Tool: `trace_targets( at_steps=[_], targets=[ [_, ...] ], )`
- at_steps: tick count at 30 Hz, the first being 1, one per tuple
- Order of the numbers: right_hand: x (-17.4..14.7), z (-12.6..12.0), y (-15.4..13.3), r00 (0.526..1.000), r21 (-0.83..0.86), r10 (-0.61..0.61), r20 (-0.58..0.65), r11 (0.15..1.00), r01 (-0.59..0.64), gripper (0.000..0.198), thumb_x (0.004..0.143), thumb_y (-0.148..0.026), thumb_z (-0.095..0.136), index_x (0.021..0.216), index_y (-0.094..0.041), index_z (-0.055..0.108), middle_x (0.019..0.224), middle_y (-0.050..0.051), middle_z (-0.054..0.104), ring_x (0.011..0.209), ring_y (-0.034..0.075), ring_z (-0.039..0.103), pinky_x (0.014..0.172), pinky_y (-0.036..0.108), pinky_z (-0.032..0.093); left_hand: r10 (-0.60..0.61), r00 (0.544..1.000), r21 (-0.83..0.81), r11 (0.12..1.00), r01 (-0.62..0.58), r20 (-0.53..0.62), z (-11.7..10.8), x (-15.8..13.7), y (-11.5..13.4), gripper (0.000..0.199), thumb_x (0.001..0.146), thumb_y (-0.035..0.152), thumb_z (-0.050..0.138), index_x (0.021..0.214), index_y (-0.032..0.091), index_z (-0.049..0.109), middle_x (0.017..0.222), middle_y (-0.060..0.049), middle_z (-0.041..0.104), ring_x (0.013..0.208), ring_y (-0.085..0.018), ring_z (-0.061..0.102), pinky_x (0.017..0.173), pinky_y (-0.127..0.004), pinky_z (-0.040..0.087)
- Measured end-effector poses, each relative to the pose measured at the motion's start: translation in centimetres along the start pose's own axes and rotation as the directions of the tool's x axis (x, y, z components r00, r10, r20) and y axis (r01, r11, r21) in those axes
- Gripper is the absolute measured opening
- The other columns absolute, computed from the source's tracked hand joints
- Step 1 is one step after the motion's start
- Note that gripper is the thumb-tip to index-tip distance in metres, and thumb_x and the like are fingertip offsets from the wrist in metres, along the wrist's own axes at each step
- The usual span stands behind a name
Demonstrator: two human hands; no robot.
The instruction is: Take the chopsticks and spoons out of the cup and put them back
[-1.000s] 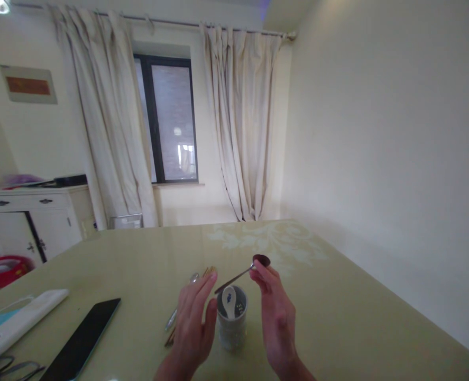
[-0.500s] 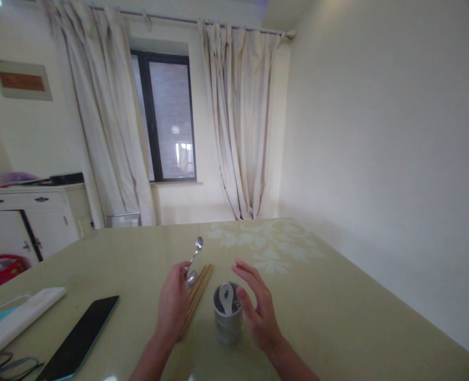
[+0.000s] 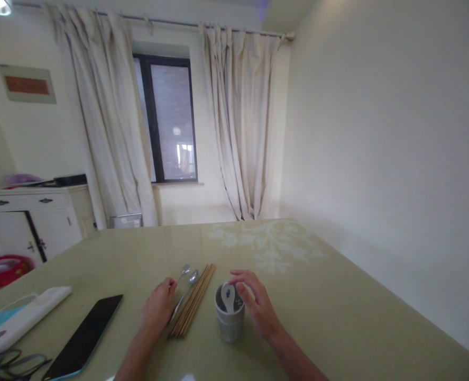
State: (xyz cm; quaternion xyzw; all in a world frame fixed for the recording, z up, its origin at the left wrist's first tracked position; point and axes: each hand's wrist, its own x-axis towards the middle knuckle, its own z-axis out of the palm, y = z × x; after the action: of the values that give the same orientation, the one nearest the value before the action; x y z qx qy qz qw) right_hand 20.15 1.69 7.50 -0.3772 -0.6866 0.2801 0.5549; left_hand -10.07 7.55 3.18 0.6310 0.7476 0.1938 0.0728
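My left hand [image 3: 157,307] is closed on a metal spoon [image 3: 184,270], whose bowl points away over the tabletop. Just right of it a second metal spoon [image 3: 193,277] lies alongside a bundle of wooden chopsticks [image 3: 193,304] on the table. A grey cup [image 3: 231,323] stands upright right of the chopsticks. Inside it a white ceramic soup spoon [image 3: 228,299] with a blue mark leans at the top. My right hand [image 3: 256,301] is open at the cup's right side, fingers bent over the rim near the soup spoon; whether they touch it I cannot tell.
On the left of the table [image 3: 337,317] lie a black phone-like slab [image 3: 87,333], a white power strip-like box [image 3: 31,315], a blue item [image 3: 0,320] and a tangle of dark cable or glasses [image 3: 12,365]. A wall [image 3: 396,185] borders the right edge.
My left hand has moved left and down with its spoon, and the other metal spoon now lies beside the chopsticks. My right hand's fingers have come in over the cup.
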Motion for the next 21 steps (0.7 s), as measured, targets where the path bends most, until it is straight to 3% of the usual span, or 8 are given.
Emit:
trace_targets(
  at_steps=[12, 18, 21],
  targets=[
    [0.0, 0.2, -0.2, 0.999, 0.019, -0.021, 0.032, 1.000, 0.021, 0.044, 0.104, -0.060, 0.052, 0.104, -0.029, 0.084, 0.116, 0.010, 0.076, 0.115, 0.027, 0.067, 0.105, 0.046, 0.050, 0.108, 0.987, 0.065, 0.993, -0.101, -0.116, 1.5, 0.4, -0.4, 0.035, 0.106, 0.026, 0.034, 0.098, 0.019, 0.067, 0.105, -0.011, 0.071, 0.092, -0.022, 0.072, 0.083, -0.029, 0.050],
    [0.2, -0.1, -0.5, 0.994, -0.019, -0.104, 0.021, 0.994, 0.104, 0.036, 0.104, -0.055, 0.056, 0.104, -0.031, 0.084, 0.112, 0.007, 0.080, 0.115, 0.027, 0.067, 0.107, 0.048, 0.046, 0.143, 0.983, 0.016, 0.990, -0.142, -0.111, 1.5, 0.4, -0.9, 0.033, 0.102, 0.027, 0.038, 0.093, 0.018, 0.068, 0.097, -0.012, 0.072, 0.093, -0.025, 0.071, 0.087, -0.034, 0.052],
    [0.1, -0.2, -0.8, 0.992, -0.019, -0.122, 0.022, 0.992, 0.122, 0.034, 0.105, -0.053, 0.056, 0.107, -0.032, 0.084, 0.111, 0.007, 0.081, 0.114, 0.027, 0.068, 0.107, 0.048, 0.046, 0.173, 0.962, -0.037, 0.982, -0.184, -0.209, 0.7, 0.1, -0.3, 0.035, 0.100, 0.030, 0.038, 0.094, 0.019, 0.070, 0.097, -0.012, 0.073, 0.093, -0.028, 0.071, 0.089, -0.039, 0.054]
  ],
)
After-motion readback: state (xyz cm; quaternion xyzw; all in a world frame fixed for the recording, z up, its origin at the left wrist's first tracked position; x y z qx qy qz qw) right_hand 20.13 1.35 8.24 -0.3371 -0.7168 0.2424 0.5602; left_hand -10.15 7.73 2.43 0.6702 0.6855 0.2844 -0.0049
